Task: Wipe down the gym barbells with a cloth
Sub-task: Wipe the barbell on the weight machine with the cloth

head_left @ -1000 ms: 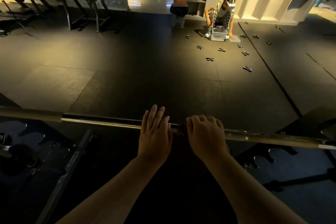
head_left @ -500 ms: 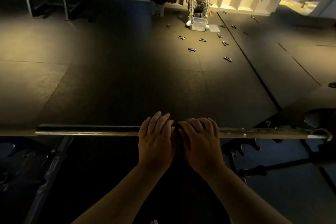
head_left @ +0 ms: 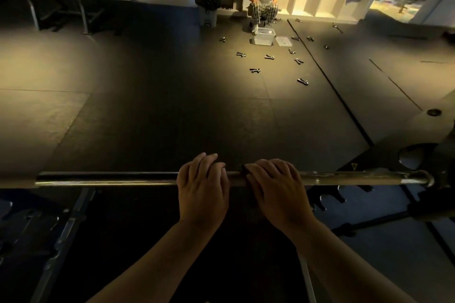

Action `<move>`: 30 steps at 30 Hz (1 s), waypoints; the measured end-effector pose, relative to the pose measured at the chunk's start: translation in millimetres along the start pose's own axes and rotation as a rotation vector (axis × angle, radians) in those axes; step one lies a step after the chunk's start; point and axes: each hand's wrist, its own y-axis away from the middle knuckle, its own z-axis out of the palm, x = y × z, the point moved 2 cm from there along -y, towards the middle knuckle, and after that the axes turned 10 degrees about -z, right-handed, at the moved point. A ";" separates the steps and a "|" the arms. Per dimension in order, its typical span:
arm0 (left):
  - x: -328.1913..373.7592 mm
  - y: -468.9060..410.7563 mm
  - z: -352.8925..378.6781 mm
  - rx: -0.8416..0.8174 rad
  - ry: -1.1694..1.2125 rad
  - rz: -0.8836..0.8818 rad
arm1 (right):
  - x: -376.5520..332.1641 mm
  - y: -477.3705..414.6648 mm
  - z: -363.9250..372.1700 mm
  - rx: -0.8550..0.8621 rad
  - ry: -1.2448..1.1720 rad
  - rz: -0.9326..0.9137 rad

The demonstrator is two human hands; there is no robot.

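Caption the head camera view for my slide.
Left hand rests on the barbell; right hand holds a dark cloth against it.

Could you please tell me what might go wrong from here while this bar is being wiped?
1. Only a dark edge of the cloth shows under the right hand, so bare fingers may rub the barbell instead of fabric.
2. The bare left hand rests on the bar close beside it and could leave fresh smears on the steel.
3. The light is dim, so missed grime may be hard to spot.
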 end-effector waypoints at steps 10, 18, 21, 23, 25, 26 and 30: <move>13.3 2.0 13.2 -0.001 -0.042 0.089 | -2.2 4.8 0.9 -0.024 -0.026 -0.012; 23.7 2.5 10.9 0.021 0.002 -0.012 | 13.5 15.7 2.7 0.061 0.025 0.121; 25.6 5.4 15.7 -0.007 -0.056 0.016 | 1.1 7.2 3.8 0.005 -0.008 0.102; 24.7 7.0 19.9 -0.016 -0.087 0.074 | 6.5 7.0 0.4 0.006 -0.018 -0.002; 25.1 7.8 20.2 -0.001 -0.072 0.096 | 20.9 12.1 -4.0 0.000 -0.007 -0.084; 26.0 7.8 18.8 0.003 -0.053 0.087 | 29.6 15.8 -5.3 0.010 0.005 -0.090; 33.0 6.5 14.9 -0.009 -0.011 0.024 | 29.3 20.7 -5.6 0.026 0.020 0.072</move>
